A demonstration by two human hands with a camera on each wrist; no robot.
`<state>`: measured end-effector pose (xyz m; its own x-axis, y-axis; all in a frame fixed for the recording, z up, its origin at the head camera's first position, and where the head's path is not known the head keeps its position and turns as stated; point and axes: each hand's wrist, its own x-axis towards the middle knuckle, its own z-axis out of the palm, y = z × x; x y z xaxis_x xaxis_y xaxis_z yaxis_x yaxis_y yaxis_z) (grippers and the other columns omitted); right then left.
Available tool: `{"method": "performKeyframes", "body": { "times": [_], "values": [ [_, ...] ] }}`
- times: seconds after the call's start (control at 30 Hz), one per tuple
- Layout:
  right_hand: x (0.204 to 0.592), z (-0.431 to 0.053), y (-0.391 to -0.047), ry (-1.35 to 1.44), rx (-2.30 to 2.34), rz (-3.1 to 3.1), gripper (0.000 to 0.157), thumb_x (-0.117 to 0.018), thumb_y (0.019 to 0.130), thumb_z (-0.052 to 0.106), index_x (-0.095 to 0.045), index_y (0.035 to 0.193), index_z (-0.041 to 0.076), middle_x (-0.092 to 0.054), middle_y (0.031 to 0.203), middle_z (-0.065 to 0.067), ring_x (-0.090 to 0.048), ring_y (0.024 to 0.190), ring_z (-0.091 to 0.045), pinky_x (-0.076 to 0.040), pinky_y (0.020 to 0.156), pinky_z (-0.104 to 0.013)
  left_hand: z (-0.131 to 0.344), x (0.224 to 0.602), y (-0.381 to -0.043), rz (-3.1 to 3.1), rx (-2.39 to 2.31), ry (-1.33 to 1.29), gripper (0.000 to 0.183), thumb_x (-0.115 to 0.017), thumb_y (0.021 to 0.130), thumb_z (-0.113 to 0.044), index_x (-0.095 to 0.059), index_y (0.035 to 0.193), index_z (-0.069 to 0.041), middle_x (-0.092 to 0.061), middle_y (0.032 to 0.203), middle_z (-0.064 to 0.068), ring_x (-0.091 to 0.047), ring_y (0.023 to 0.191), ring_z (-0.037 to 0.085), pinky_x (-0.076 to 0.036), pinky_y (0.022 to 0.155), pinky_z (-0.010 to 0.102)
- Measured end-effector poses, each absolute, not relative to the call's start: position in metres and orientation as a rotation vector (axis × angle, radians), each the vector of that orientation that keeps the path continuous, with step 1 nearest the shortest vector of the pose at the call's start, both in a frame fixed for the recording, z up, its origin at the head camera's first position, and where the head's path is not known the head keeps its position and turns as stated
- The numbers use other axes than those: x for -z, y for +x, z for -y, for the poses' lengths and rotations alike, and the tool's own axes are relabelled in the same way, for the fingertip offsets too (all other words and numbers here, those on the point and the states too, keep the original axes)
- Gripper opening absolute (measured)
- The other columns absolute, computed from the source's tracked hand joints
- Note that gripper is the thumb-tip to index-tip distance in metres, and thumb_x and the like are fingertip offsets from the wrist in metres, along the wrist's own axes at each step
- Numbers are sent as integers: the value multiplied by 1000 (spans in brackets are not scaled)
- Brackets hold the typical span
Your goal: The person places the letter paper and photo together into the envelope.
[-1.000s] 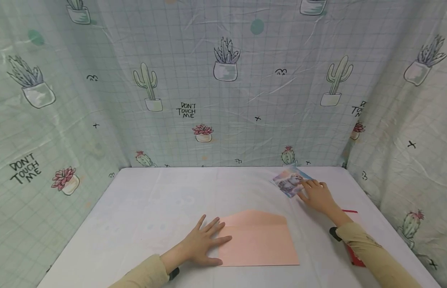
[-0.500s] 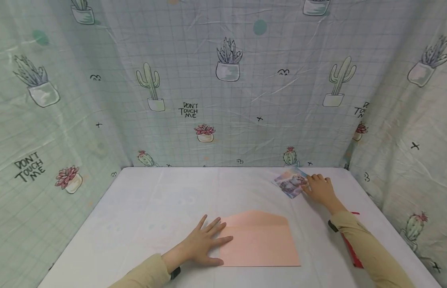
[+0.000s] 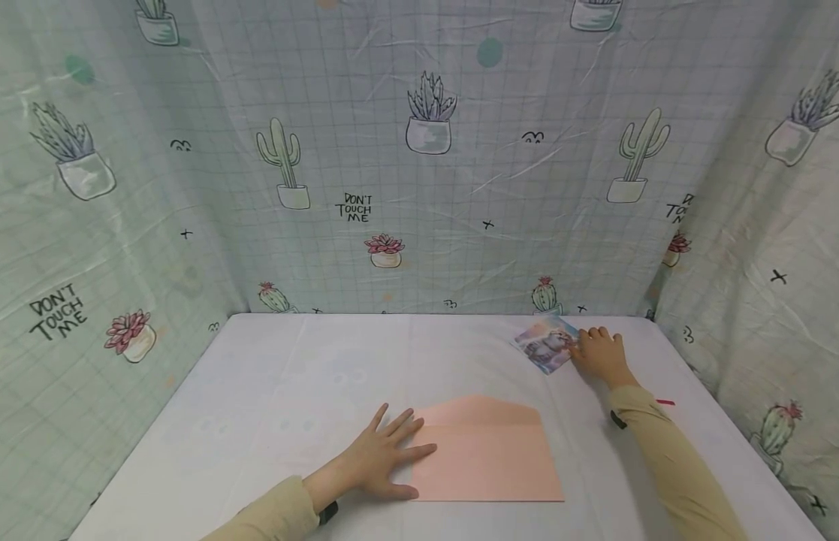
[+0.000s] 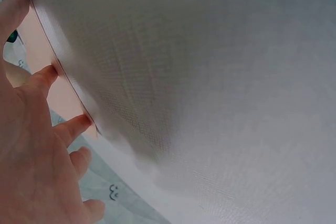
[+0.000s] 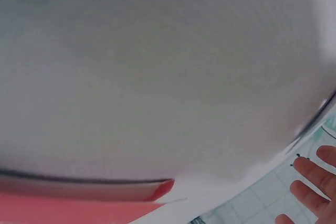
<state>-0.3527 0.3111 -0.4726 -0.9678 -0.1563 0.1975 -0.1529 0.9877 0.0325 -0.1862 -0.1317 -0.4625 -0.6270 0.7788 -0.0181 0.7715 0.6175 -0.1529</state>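
A pale pink envelope [image 3: 487, 458] lies on the table with its pointed flap unfolded toward the back. My left hand [image 3: 378, 457] is spread flat at its left side, fingertips resting on the paper. In the left wrist view, several fingertips of the left hand [image 4: 31, 145] touch the envelope's edge [image 4: 68, 100]. Toward the back right lies a picture card [image 3: 542, 342] showing an animal in blue and pink tones; its right corner is under my right hand [image 3: 600, 357], whose bent fingers touch it there. The right wrist view catches only some fingers [image 5: 312, 177], without the card.
Under the right sleeve [image 3: 662, 451] lies a red-edged item [image 3: 665, 402], mostly covered; its red part [image 5: 79, 208] shows in the right wrist view. A white cloth covers the table [image 3: 311, 376]. Cactus-print curtains [image 3: 324, 150] hang behind and at both sides.
My right hand has slid right, from over the picture card to its right corner, and the forearm now covers more of the red item. The left hand, envelope and card stay put.
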Motion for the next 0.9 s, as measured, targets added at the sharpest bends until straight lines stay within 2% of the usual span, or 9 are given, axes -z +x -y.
{"method": "performKeyframes", "body": {
  "times": [0.13,0.4,0.63,0.9],
  "values": [
    [473,-309,-353,192,-25,2953,42,-48,87,30,-52,106,-8,-54,105,-28,-44,102,-42,-31,82,-61,132,464,-186,2771,-210,-1342,64,-40,80,-66,-34,136,-34,-36,142,6,-29,133,30,-23,103,59],
    [475,-308,-352,154,-67,3001,45,-44,90,32,-49,111,-8,-51,108,-30,-39,107,-45,-24,88,-66,133,464,-187,2760,-208,-1344,64,-40,80,-66,-35,136,-34,-37,142,7,-30,133,30,-23,102,59],
    [478,-309,-353,150,-89,3012,47,-43,92,32,-45,118,-7,-49,111,-31,-37,109,-46,-23,87,-66,132,461,-186,2778,-230,-1333,65,-41,80,-66,-34,136,-35,-36,142,6,-30,133,29,-23,103,59],
    [478,-309,-351,176,-121,2999,42,-44,91,29,-47,115,-5,-48,107,-28,-36,107,-45,-25,85,-64,132,462,-186,2777,-229,-1338,64,-40,80,-66,-33,136,-35,-36,142,5,-29,133,28,-23,103,59]
  ]
}}
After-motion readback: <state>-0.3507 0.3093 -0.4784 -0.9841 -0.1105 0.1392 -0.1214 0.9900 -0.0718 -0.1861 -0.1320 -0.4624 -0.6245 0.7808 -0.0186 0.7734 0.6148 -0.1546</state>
